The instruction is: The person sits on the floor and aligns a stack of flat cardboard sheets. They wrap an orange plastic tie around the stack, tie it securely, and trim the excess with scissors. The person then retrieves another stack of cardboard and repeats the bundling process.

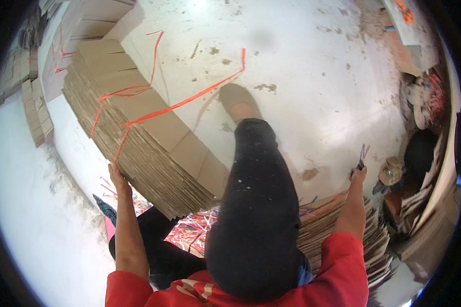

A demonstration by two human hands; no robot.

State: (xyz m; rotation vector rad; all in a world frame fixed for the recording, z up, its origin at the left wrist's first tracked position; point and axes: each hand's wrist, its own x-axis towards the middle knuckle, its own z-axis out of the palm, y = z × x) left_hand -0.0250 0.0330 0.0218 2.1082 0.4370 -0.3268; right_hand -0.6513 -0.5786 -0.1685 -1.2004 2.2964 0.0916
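Note:
On my left, a long, slanting bundle of flattened cardboard (143, 158) shows its layered edges. Thin red straps (164, 110) cross it, their loose ends trailing onto the pale floor. My left hand (119, 179) is closed at the bundle's lower left edge, its fingertips where one strap comes down; whether they also pinch the strap is hard to see. Out to the right, my right hand (358, 175) is closed round small scissors (362, 157), blades pointing up and slightly apart. These are held over the floor, away from the bundle.
My outstretched leg (256, 194) lies between both arms. Shredded red and white strips (192, 230) gather beneath the bundle. Another cardboard stack (322, 225) sits under my right arm. More cardboard (89, 25) stands at far left; mixed items line the right wall, among them a dark round thing (420, 151).

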